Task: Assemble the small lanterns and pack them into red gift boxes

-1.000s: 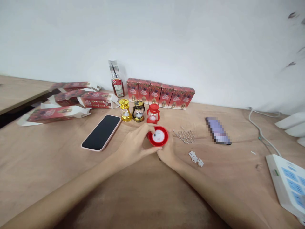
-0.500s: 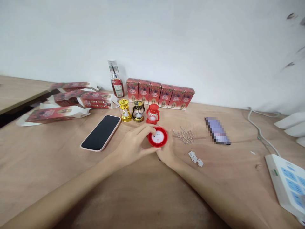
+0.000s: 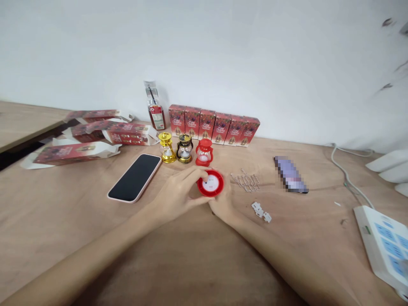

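Note:
A red mini lantern (image 3: 217,192) is held with its round base facing me, a white disc set inside the red rim. My left hand (image 3: 178,191) grips its left side, a fingertip pressing on the disc near a small dark spot and the thumb along the lower rim. From behind and below, my right hand (image 3: 222,205) holds the same lantern; most of its fingers are hidden. Just beyond stand a gold mini lantern (image 3: 167,148), a black-and-gold one (image 3: 184,149) and another red one (image 3: 204,153). To the right lie thin wire handles (image 3: 247,181) and small white plastic pieces (image 3: 261,212).
A phone (image 3: 135,177) lies left of my hands, another phone (image 3: 290,175) to the right. Several red boxes (image 3: 208,125) and a bottle (image 3: 156,111) stand along the wall. Opened boxes (image 3: 75,152) lie at left. A power strip (image 3: 381,244) with a cable sits far right.

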`<move>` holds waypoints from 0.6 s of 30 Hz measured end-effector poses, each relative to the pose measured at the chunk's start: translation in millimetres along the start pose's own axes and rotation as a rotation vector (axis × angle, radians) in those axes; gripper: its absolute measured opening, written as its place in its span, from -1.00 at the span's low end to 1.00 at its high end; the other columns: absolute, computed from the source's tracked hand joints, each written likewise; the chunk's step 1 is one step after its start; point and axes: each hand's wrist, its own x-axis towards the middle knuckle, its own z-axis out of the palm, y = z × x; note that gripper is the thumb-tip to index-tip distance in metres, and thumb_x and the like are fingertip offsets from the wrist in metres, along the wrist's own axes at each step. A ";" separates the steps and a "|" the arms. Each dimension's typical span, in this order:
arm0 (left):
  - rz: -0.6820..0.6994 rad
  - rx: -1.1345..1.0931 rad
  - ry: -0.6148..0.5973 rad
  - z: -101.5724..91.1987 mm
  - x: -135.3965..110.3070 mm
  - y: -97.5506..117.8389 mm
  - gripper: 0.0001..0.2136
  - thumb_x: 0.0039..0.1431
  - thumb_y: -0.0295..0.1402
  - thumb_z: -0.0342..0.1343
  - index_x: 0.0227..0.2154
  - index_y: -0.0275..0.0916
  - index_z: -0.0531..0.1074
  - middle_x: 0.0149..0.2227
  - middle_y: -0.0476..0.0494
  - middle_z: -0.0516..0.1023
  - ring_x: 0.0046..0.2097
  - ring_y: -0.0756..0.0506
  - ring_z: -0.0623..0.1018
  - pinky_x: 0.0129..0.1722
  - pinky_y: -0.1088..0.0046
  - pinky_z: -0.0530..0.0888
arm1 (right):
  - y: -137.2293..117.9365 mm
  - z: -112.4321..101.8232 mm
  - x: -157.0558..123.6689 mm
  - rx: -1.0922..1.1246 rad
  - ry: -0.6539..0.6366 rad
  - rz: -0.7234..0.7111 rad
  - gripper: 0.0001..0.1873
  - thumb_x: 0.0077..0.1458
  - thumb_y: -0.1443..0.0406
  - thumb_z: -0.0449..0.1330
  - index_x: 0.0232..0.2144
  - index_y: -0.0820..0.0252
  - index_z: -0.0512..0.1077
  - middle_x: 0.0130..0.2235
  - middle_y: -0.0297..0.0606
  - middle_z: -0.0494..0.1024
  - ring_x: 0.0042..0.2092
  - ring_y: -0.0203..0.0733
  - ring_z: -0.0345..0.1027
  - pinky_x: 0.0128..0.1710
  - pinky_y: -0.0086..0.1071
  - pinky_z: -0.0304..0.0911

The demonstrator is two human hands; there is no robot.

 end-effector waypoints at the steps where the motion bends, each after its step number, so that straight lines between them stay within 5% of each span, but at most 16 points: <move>1: 0.004 0.000 0.001 0.1 -0.2 -0.1 -0.77 0.09 -0.33 0.22 -0.22 -0.24 0.35 -0.08 -0.21 0.53 -0.07 -0.13 0.53 -0.13 0.34 0.48 | 0.1 -0.2 0.0 0.000 0.002 0.003 -0.53 0.04 0.28 0.13 0.04 0.14 0.24 -0.04 -0.10 0.46 -0.05 -0.03 0.34 -0.10 -0.07 0.35; 9: -0.102 -0.104 0.027 -3.7 1.2 -2.8 -0.75 0.01 -0.30 0.27 -0.27 -0.23 0.39 -0.17 -0.13 0.55 -0.17 -0.09 0.53 -0.16 0.39 0.45 | 0.4 2.0 -2.0 -0.049 -0.030 -0.002 -0.49 0.08 0.28 0.12 0.10 0.15 0.16 -0.02 -0.09 0.43 -0.03 -0.02 0.33 -0.08 -0.06 0.34; 14: -0.527 -0.594 0.390 -11.3 1.4 -34.6 -0.69 -0.23 -0.36 0.37 -0.44 -0.25 0.35 -0.38 -0.01 0.50 -0.31 -0.03 0.51 -0.28 0.49 0.44 | -1.9 -7.7 6.4 -0.165 -0.090 -0.122 -0.35 0.13 0.25 0.13 0.21 0.24 -0.01 0.09 0.03 0.33 0.10 -0.01 0.24 0.04 -0.08 0.27; 18: -0.826 -1.007 0.639 -6.4 -14.6 -65.1 -0.79 -0.18 -0.35 0.30 -0.51 -0.32 0.40 -0.45 -0.04 0.51 -0.39 0.02 0.49 -0.37 0.53 0.44 | 6.6 -30.5 10.4 -0.439 -0.124 -0.132 -0.54 0.16 0.32 0.07 0.10 0.28 0.16 0.04 0.03 0.38 0.08 0.03 0.23 0.05 -0.06 0.19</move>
